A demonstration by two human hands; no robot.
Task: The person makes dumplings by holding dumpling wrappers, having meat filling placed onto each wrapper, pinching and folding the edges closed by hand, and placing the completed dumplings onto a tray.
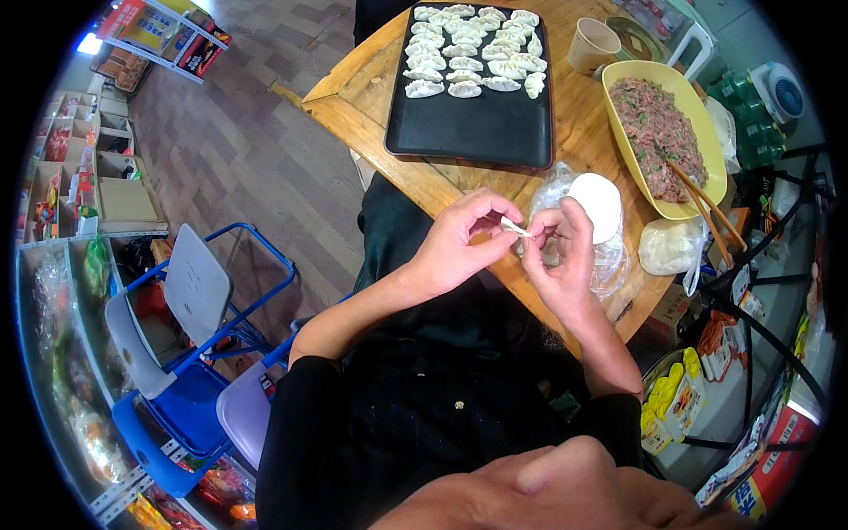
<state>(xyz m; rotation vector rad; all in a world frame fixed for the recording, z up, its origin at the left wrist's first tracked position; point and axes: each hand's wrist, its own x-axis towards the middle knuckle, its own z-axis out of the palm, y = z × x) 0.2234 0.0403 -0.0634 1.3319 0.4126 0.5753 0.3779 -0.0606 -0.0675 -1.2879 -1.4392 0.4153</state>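
Observation:
My left hand (461,240) and my right hand (565,258) meet over the near edge of the wooden table, both with fingers pinched. Between their fingertips is a small white dumpling (516,228), largely covered by the fingers. Just beyond my right hand, round white dumpling wrappers (598,208) lie on a clear plastic bag (611,269). A black tray (468,132) with rows of folded dumplings on its far part lies ahead of my hands. To the right stands a yellow bowl (717,181) of minced meat filling (655,124), with wooden chopsticks (702,205) resting in it.
A paper cup (594,46) stands behind the bowl. At the table's right edge sits a white plastic bag (671,247). Folding chairs (199,283) and goods shelves (84,353) are on the left. Green bottles (749,119) and a black metal frame (751,327) are on the right.

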